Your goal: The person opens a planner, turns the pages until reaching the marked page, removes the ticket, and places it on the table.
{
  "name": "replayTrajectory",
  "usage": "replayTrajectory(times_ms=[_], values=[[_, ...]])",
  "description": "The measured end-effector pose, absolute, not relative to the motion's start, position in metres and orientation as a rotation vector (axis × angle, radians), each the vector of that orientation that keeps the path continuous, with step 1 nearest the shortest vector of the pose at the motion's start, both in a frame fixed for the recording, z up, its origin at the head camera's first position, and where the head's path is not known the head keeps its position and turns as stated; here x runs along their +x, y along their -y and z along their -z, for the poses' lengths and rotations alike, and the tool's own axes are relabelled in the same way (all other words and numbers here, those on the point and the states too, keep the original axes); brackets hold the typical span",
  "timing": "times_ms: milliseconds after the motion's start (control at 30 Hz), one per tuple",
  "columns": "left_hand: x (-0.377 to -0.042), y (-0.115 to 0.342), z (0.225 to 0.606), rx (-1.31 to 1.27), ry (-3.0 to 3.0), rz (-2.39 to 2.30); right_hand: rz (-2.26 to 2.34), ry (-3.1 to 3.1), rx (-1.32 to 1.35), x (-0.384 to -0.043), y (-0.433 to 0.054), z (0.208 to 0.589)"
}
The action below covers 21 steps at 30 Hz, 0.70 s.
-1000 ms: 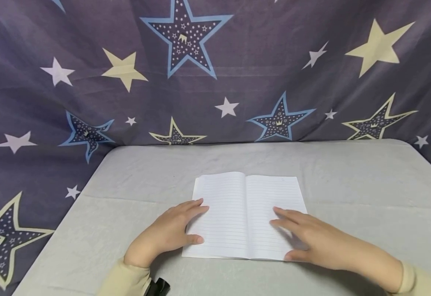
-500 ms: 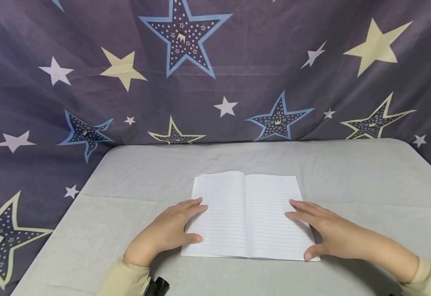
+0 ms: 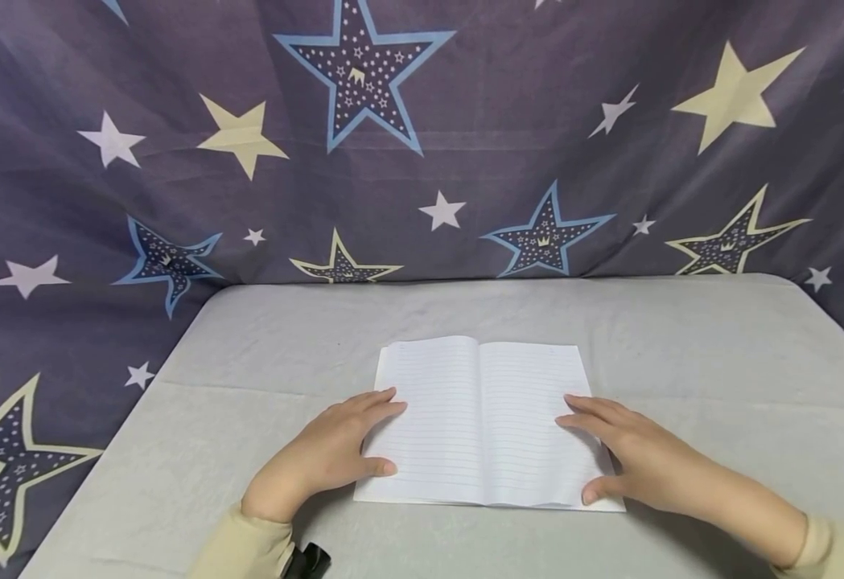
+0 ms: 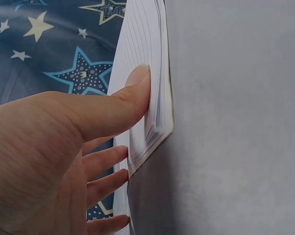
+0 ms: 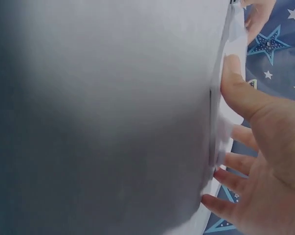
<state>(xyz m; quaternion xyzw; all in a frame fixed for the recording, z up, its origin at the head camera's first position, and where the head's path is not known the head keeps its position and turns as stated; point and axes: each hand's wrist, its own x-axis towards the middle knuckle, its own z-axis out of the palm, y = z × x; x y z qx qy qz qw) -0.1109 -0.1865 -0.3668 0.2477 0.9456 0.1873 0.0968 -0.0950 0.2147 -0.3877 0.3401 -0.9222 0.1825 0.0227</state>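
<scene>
A notebook with lined white pages [image 3: 530,426] lies spread on the grey-covered table, its centre fold running away from me. My left hand [image 3: 327,450] rests on the left page's outer edge, thumb and fingertips on the paper. In the left wrist view the thumb [image 4: 135,93] presses on the page near the corner, and several sheets show at the edge. On the other side my right hand [image 3: 653,462] touches the right page, fingers spread and thumb near the lower corner. The right wrist view shows that thumb [image 5: 235,83] against the page, with the other fingers beside the edge.
A light grey cloth [image 3: 262,338] covers the table. Behind and to the sides hangs a dark purple curtain [image 3: 407,185] printed with stars. A black strap or device [image 3: 309,560] sits at my left wrist beside the beige sleeve [image 3: 244,547].
My right hand has slid rightward from the middle of the right page to its outer edge. Its thumb then moved slightly left across the lower corner. My left hand stays put.
</scene>
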Motion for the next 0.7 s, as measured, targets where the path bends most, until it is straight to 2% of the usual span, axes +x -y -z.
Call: replayTrajectory(times_ms=[700], values=[[-0.11,0.186,0.366,0.734,-2.812,-0.56,-0.386,2.7,0.993,-0.109,-0.196,0.38]])
